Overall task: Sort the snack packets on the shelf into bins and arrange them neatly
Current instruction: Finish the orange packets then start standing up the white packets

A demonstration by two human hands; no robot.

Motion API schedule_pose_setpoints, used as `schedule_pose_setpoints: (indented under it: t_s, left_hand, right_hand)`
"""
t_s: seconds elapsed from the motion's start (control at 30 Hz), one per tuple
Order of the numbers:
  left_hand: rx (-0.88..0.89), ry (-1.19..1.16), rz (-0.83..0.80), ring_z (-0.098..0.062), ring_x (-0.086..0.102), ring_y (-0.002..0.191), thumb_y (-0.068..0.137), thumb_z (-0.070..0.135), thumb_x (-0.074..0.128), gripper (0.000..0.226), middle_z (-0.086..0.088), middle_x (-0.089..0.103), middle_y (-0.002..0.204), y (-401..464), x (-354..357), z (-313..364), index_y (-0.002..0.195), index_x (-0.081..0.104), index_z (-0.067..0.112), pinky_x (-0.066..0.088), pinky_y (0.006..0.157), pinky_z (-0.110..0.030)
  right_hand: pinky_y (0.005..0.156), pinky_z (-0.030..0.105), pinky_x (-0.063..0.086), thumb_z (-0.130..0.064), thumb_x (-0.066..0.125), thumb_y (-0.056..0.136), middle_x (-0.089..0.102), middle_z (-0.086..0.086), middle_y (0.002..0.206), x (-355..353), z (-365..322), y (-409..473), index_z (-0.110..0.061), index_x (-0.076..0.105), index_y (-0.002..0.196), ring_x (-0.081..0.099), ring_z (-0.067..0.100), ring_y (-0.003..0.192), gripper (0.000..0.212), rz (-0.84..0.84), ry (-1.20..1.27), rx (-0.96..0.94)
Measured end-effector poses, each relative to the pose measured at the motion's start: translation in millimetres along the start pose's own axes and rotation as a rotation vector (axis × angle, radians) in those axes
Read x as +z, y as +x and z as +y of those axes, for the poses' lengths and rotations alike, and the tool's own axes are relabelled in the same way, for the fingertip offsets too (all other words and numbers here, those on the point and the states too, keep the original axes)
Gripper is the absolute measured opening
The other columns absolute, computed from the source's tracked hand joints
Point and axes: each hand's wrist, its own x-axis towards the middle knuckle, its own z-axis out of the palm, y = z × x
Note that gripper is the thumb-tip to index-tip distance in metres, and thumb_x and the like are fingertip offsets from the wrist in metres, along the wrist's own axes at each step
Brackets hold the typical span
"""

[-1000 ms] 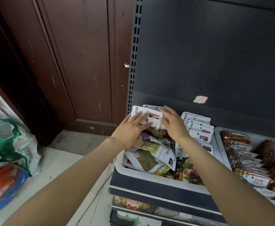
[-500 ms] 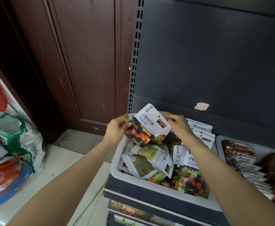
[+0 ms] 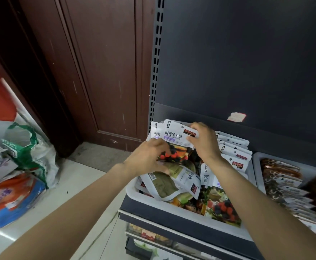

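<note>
The left hand (image 3: 149, 158) grips the lower left part of a berry packet (image 3: 177, 142), fingers curled over its printed fruit. The right hand (image 3: 204, 142) pinches the same packet at its upper right corner, thumb on the front near the dark label. The packet stands upright at the back left of a white bin (image 3: 134, 188), with a second, like packet (image 3: 156, 131) just behind it on the left.

Below the hands, a green packet (image 3: 164, 182) lies tilted on top of a loose heap in the bin, and a packet with red and blue berries (image 3: 222, 205) lies at the front right of the heap. Along the bin's right side a row of white-topped packets (image 3: 234, 149) stands in a neat file.

The bin sits on a dark shelf (image 3: 172, 214) against a dark back panel (image 3: 247, 62). To the right, a second bin (image 3: 256, 166) holds rows of brown packets (image 3: 284, 177). A lower shelf with more goods (image 3: 149, 235) shows beneath, blurred.

To the left are a brown wooden door (image 3: 101, 72), a pale floor (image 3: 74, 184), and bags (image 3: 22, 160) piled on the floor, one white and green, one orange and blue.
</note>
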Motion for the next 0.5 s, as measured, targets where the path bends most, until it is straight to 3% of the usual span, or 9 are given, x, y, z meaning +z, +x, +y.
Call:
schedule_pose_setpoints:
  t_s: [0.07, 0.1, 0.2, 0.3, 0.37, 0.43, 0.5]
  left_hand:
    - [0.065, 0.173, -0.144, -0.018, 0.029, 0.132, 0.069, 0.051, 0.077, 0.07, 0.002, 0.034, 0.145, 1, 11, -2, 0.131, 0.053, 0.028, 0.022, 0.11, -0.034]
    - [0.08, 0.229, -0.154, -0.018, 0.023, 0.135, 0.071, 0.048, 0.076, 0.068, 0.002, 0.027, 0.15, 1, 17, -2, 0.132, 0.052, 0.029, 0.016, 0.113, -0.033]
    - [0.124, 0.255, -0.078, -0.025, 0.028, 0.136, 0.086, 0.03, 0.066, 0.033, -0.002, 0.031, 0.15, 5, 26, -1, 0.118, 0.066, 0.024, 0.019, 0.113, -0.034]
    - [0.0, -0.007, 0.081, -0.022, 0.054, 0.113, 0.092, 0.011, 0.058, 0.017, -0.004, 0.051, 0.132, 11, 21, 1, 0.102, 0.072, 0.01, 0.043, 0.098, -0.027]
    - [-0.184, -0.205, 0.253, -0.015, 0.057, 0.084, 0.09, -0.003, 0.055, 0.017, -0.005, 0.058, 0.107, 13, 9, 0, 0.091, 0.071, 0.0, 0.045, 0.08, -0.013]
    - [-0.361, -0.29, 0.369, -0.013, 0.048, 0.067, 0.091, -0.004, 0.053, 0.018, -0.007, 0.056, 0.081, 13, -1, -4, 0.081, 0.067, -0.007, 0.04, 0.066, -0.02]
    - [-0.458, -0.31, 0.366, -0.017, 0.046, 0.066, 0.092, 0.003, 0.055, 0.021, -0.014, 0.055, 0.076, 14, -2, -12, 0.078, 0.066, -0.009, 0.038, 0.064, -0.029]
  right_hand:
    - [0.076, 0.021, 0.043, -0.001, 0.066, 0.082, 0.06, 0.003, 0.113, 1, 4, -2, -0.007, 0.063, 0.105, 0.058, 0.018, 0.101, 0.024, -0.026, -0.013, -0.012]
    - [0.078, 0.021, 0.042, 0.001, 0.065, 0.082, 0.059, 0.003, 0.116, 1, 6, -3, -0.006, 0.063, 0.107, 0.057, 0.018, 0.104, 0.026, -0.043, -0.012, -0.021]
    - [0.088, 0.012, 0.035, 0.003, 0.062, 0.083, 0.054, 0.002, 0.128, -1, 13, -3, -0.005, 0.061, 0.12, 0.053, 0.017, 0.115, 0.037, -0.116, 0.018, -0.015]
    - [0.095, 0.011, 0.028, -0.001, 0.058, 0.09, 0.047, -0.002, 0.14, -5, 15, -1, -0.006, 0.057, 0.128, 0.046, 0.013, 0.126, 0.039, -0.209, 0.103, 0.003]
    - [0.099, 0.013, 0.025, -0.012, 0.053, 0.095, 0.045, -0.004, 0.143, -10, 15, -2, -0.009, 0.056, 0.13, 0.04, 0.009, 0.131, 0.035, -0.266, 0.228, 0.031]
    - [0.1, 0.015, 0.025, -0.035, 0.047, 0.098, 0.045, -0.012, 0.14, -16, 13, -7, -0.019, 0.057, 0.129, 0.037, -0.001, 0.127, 0.037, -0.303, 0.402, 0.087]
    - [0.103, 0.019, 0.026, -0.048, 0.052, 0.092, 0.042, -0.017, 0.139, -17, 11, -13, -0.025, 0.055, 0.132, 0.035, -0.004, 0.126, 0.046, -0.31, 0.462, 0.111]
